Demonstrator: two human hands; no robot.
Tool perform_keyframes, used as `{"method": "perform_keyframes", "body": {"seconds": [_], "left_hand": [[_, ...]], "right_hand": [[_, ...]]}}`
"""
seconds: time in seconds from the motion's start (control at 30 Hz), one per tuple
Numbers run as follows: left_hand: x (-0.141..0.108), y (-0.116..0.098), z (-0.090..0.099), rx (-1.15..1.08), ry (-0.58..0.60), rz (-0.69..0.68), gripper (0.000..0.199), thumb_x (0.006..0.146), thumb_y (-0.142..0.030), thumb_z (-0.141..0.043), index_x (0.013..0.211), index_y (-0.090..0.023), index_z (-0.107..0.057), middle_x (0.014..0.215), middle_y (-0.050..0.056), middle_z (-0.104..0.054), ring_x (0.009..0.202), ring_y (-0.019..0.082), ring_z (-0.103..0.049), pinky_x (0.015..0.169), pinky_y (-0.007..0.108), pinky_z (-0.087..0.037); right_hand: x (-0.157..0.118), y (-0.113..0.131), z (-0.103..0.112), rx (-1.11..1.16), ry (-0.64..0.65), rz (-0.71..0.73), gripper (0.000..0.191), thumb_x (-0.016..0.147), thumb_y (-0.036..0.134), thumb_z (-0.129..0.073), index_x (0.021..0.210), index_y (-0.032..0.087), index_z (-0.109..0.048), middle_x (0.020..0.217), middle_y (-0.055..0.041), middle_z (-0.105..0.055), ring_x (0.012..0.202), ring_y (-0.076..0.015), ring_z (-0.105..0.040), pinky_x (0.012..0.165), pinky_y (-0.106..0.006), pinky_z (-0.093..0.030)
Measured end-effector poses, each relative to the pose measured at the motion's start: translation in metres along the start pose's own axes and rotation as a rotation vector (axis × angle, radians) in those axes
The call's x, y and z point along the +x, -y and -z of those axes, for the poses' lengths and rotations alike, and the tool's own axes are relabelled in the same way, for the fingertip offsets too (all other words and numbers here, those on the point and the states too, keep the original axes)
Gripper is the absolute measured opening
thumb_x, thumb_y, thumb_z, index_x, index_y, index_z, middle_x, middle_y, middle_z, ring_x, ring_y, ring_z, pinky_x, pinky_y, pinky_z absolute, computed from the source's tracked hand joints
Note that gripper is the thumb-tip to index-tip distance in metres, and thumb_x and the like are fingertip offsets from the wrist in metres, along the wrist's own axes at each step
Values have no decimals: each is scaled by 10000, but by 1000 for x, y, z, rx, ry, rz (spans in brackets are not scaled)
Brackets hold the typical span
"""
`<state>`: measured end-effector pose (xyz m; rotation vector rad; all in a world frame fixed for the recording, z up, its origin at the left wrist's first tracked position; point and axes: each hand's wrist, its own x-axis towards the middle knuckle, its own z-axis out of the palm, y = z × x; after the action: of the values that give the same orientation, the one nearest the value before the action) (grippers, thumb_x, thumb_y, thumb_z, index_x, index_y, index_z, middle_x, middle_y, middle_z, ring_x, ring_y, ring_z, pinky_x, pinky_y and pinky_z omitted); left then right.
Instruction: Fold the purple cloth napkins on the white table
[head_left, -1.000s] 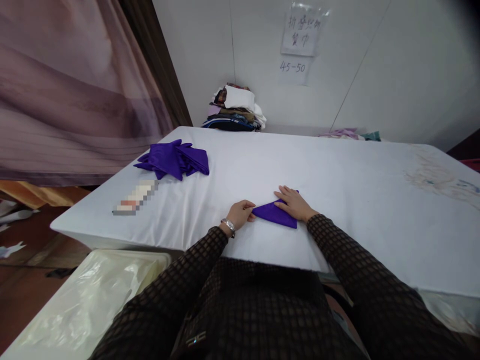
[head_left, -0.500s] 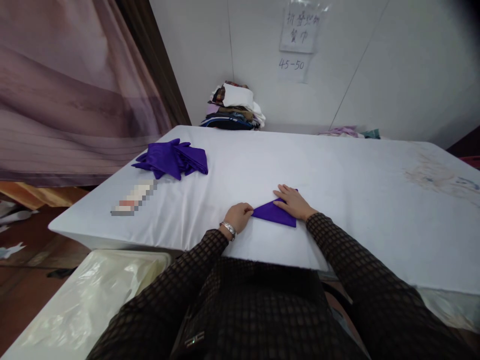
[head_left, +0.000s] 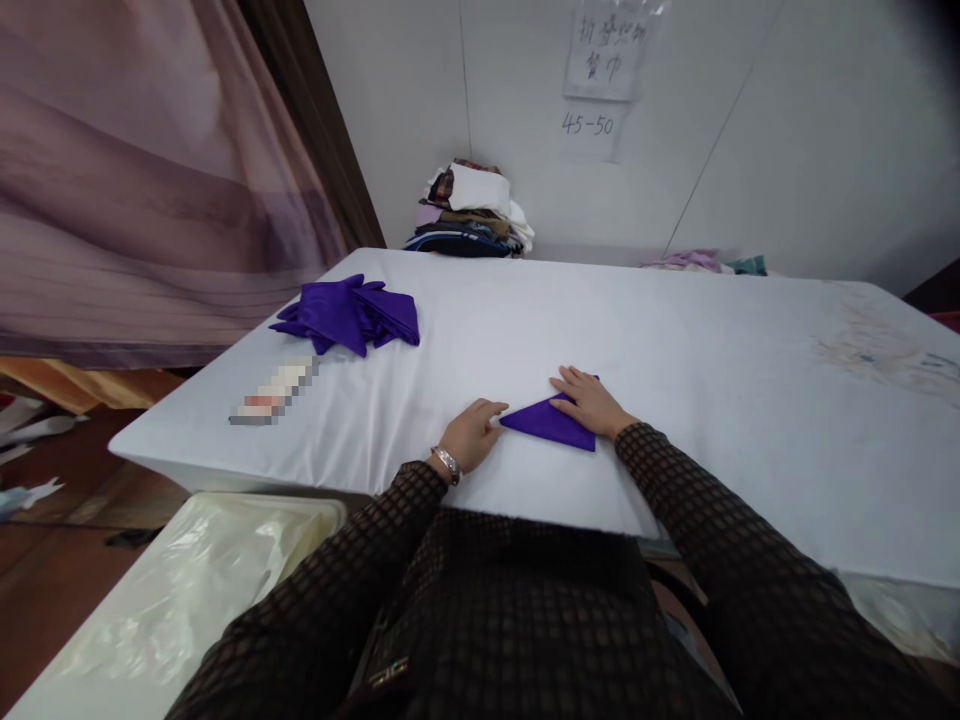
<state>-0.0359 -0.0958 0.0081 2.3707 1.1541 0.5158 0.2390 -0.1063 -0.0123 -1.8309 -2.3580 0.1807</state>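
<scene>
A purple pile of cloth (head_left: 345, 315) is lying at about 10 o'clock from the left hand (head_left: 466, 437). That hand is pinching nothing visible: its thumb and fingers are standing narrowly parted, just beside the sharp tip of the folded purple cloth (head_left: 544, 424). This cloth is lying at 3 o'clock from it on the white tabletop (head_left: 712, 400), its long axis running from 9 to 3 o'clock. Over the wide end, the right hand (head_left: 592, 402), the nearer one, is resting flat, fingers spread.

Workroom | white-covered table (head_left: 720, 400) | folded-clothes stack (head_left: 474, 215) | handwritten wall sign (head_left: 602, 50)
</scene>
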Motion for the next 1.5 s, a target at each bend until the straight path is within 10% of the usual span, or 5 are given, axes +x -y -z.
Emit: {"method": "perform_keyframes", "body": {"seconds": [0.17, 0.6, 1.5], "left_hand": [[3, -6, -3, 241, 41, -128, 325, 880, -229, -482, 1197, -236, -551, 1111, 43, -606, 1004, 182, -559, 836, 284, -465], [15, 2, -7, 566, 113, -245, 287, 919, -159, -391, 1118, -210, -592, 990, 70, -635, 915, 189, -557, 743, 306, -431], [19, -5, -11, 491, 101, -12, 279, 902, -179, -417, 1035, -226, -658, 1004, 54, -590, 933, 177, -554, 698, 274, -449]], "right_hand": [[0, 0, -1, -3, -4, 0, 662, 903, 619, -215, 1379, 203, -412, 1491, -89, -297, 1380, -270, -209, 1099, -433, -197], [0, -1, -1, 4, -15, 7, 678, 898, 631, -208, 1378, 198, -414, 1484, -102, -309, 1376, -277, -220, 1092, -454, -212], [1, 0, -2, -22, -26, 18, 670, 905, 617, -199, 1370, 192, -426, 1475, -114, -325, 1368, -287, -238, 1089, -450, -221]]}}
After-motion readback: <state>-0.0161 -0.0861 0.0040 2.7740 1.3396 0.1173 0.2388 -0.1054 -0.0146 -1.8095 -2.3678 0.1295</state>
